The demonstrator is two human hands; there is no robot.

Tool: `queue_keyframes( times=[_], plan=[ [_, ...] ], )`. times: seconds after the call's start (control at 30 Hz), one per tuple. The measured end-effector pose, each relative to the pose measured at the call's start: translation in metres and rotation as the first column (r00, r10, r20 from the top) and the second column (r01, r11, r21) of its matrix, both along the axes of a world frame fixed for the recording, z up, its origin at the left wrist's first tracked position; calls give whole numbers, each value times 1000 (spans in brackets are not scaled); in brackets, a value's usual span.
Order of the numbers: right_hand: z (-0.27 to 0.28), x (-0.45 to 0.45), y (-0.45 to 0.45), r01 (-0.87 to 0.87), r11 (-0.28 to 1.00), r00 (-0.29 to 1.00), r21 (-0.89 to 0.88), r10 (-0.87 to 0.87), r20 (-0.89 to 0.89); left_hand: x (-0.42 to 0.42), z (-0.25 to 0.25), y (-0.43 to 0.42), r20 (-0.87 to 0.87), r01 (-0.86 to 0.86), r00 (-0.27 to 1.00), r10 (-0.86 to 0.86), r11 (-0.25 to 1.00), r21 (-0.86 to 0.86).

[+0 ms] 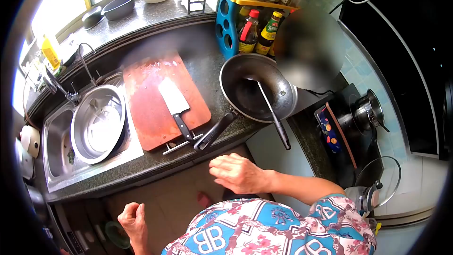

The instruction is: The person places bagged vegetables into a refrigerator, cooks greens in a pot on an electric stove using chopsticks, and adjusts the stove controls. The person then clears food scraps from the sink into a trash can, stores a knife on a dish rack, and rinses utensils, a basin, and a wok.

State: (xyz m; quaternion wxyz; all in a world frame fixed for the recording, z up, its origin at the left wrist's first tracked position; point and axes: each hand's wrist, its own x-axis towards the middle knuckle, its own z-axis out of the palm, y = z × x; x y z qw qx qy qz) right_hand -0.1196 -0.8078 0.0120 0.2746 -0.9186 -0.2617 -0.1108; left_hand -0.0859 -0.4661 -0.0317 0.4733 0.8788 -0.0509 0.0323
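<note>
My right hand (237,173) is in the air in front of the counter edge, its fingers curled in and nothing seen in them. It is nearest to the black handle of the wok (236,80), in which a long-handled spatula or ladle (271,106) leans. Lower and to the left, my left hand (133,219) is closed in a loose fist, with no object visible in it. A cleaver (173,98) lies on a reddish cutting board (141,89), its black handle towards me. Both hands are apart from these things.
A large metal basin (75,125) stands in the sink (53,160), left of the board. Sauce bottles (269,33) fill a blue and yellow rack (226,23) behind the wok. On the right are a pot (368,111) on the stove and a glass lid (398,179).
</note>
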Motion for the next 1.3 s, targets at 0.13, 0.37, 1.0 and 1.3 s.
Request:
queue_keyframes(
  times=[0.13, 0.37, 1.0, 1.3],
  plan=[
    [5, 40, 10, 0, 1000, 991, -14, 2, 136, 5, -16, 16, -1, -13, 1000, 13, 1000, 5],
    [5, 110, -145, 699, 714, 703, 29, -695, 151, 27, 14, 22, -288, -60, 949, 132, 967, 247],
    [-11, 3, -198, 890, 395, 141, -229, -714, -685, 156, -13, -256, -481, 166, -130, -867, 459, -873],
    [-11, 0, -140, 852, 524, 454, 8, -730, -510, 143, -62, -309, -252, -115, -378, -891, 316, -942]
  ],
)
